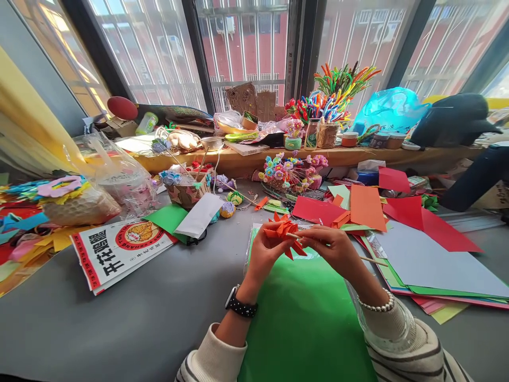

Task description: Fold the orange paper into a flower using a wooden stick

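An orange-red folded paper flower [281,228] with pointed petals is held in my left hand [263,253], fingers closed around its side. My right hand [332,245] pinches a thin wooden stick [374,261]. One end of the stick touches the flower, and the other sticks out behind my right hand. Whether the tip goes into the flower cannot be made out. Both hands hover over a green sheet [306,313] on the grey table.
Coloured paper [445,260] is stacked at the right, with orange and red pieces behind it. A printed paper bag [127,246] lies at the left. Small flowers [284,172], a decorated basket [186,191] and a pot of pipe cleaners [328,135] stand at the back.
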Motion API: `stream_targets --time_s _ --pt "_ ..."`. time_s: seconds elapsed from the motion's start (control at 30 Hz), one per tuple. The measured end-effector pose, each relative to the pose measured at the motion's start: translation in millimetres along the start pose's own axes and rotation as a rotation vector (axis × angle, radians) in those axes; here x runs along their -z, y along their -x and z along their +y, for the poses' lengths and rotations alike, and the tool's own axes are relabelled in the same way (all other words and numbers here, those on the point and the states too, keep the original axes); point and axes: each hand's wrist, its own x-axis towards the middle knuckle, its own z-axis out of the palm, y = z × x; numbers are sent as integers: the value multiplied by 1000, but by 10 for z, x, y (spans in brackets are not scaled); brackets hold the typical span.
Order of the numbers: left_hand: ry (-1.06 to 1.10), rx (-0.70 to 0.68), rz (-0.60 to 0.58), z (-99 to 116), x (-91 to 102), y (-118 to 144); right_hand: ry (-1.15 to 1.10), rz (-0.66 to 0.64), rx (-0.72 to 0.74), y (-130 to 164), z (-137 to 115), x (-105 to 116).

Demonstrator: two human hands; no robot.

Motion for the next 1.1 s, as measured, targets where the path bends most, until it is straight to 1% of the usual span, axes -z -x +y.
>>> stream_targets --time_s 0.13,0.2,0.33,0.43,0.57,0.7,0.77,0.9,1.1 --pt "11 34 -20 -43 -3 -8 -30 8 -2 -7 -18 12" --pt "18 54 -25 -63 -4 -14 -34 -24 -4 -15 -42 50" --pt "21 86 -30 -89 0 -26 -119 -156 -71 -32 -71 126" --pt "31 94 -37 -95 4 -23 -192 -162 -129 -36 -43 130" --pt "30 110 -62 -93 7 -2 -245 -102 -164 -37 29 85" --pt "19 123 -92 -84 -5 12 -184 -25 -159 -30 45 37" --pt "26 133 -84 -75 -14 9 -111 38 -106 -20 21 13" --pt "60 147 -78 -58 -20 -6 44 194 50 6 -36 -58" --pt "63 130 -65 -43 -7 -4 178 294 214 52 -38 -178"
